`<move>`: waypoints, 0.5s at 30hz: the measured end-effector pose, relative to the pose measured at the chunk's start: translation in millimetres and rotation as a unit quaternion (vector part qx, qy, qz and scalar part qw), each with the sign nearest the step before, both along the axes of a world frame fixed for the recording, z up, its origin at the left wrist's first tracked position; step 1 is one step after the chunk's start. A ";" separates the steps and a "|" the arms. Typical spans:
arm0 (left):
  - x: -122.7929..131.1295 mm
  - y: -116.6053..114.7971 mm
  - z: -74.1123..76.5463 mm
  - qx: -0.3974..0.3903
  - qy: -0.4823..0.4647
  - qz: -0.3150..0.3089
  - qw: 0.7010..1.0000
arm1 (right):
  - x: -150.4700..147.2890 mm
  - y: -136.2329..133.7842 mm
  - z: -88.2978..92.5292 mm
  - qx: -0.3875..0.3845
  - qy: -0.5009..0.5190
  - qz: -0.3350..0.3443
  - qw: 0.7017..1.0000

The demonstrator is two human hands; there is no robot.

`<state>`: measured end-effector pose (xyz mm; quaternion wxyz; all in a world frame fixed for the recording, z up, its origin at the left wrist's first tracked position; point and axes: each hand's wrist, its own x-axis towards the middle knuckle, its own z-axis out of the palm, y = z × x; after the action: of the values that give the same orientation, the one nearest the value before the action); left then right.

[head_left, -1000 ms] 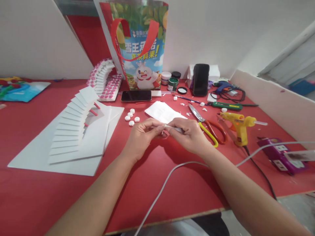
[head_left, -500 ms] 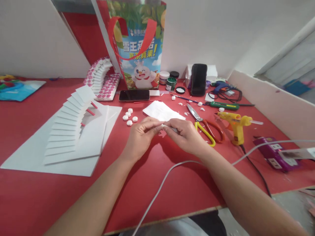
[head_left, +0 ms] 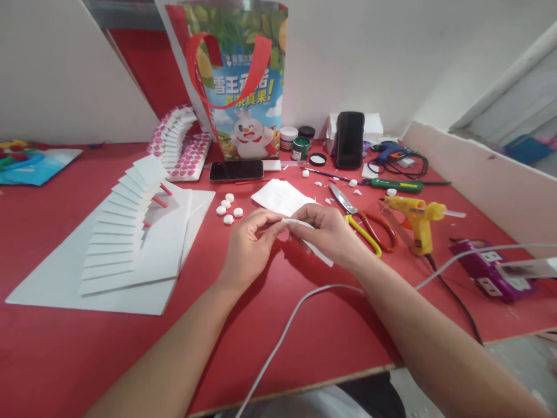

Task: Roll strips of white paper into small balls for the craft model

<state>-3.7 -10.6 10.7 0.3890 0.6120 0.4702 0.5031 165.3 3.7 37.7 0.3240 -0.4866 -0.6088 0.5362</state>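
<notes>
A white paper strip (head_left: pixel 319 251) is pinched between my two hands above the red table. My left hand (head_left: pixel 252 241) grips its left end between thumb and fingers. Closed on the same strip, my right hand (head_left: pixel 324 229) has the rest of it slanting out below the fingers. Just behind the hands lies a stack of white paper sheets (head_left: pixel 281 196). Several small white paper rosettes (head_left: pixel 228 219) sit to the left of that stack. Scissors (head_left: pixel 369 235) with one yellow and one red handle rest beside my right hand.
On the left stands a white fan-stepped staircase model (head_left: pixel 115 232) on a white board (head_left: pixel 43 284). A yellow glue gun (head_left: pixel 420 223) and a purple box (head_left: pixel 487 270) are at right. A white cable (head_left: pixel 287 325) crosses in front. Behind are a phone (head_left: pixel 237 169) and a bag (head_left: pixel 250 87).
The paper strip now sticks out below my right hand, where before it was mostly hidden. Both hands stay close together, and the view has shifted slightly.
</notes>
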 end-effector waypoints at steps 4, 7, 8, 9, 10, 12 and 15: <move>3.8 -2.6 -1.9 -0.073 -0.079 -0.003 0.994 | -2.7 -4.6 -3.8 0.119 -0.082 -0.021 0.989; 6.9 -3.8 -5.4 -0.115 -0.129 0.028 0.984 | -6.1 -9.5 -8.3 0.196 -0.114 -0.020 0.974; 7.2 -3.7 -6.3 -0.120 -0.138 0.037 0.983 | -7.2 -10.7 -9.2 0.210 -0.117 -0.019 0.971; 6.9 -3.2 -6.8 -0.122 -0.142 0.042 0.982 | -8.0 -11.4 -9.3 0.210 -0.113 -0.020 0.971; 6.0 -2.4 -7.2 -0.123 -0.143 0.042 0.981 | -8.3 -11.3 -8.8 0.188 -0.095 -0.017 0.977; 2.4 0.4 -7.3 -0.134 -0.143 0.020 0.980 | -6.9 -8.2 -6.2 0.071 -0.015 -0.007 0.997; -5.2 5.1 -7.0 -0.144 -0.132 -0.033 0.980 | -0.1 1.3 -3.1 -0.161 0.129 0.000 0.978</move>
<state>-8.8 -5.5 3.8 0.5482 0.4925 0.4617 0.4937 165.2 5.0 34.6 0.3171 -0.4596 -0.4672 0.6855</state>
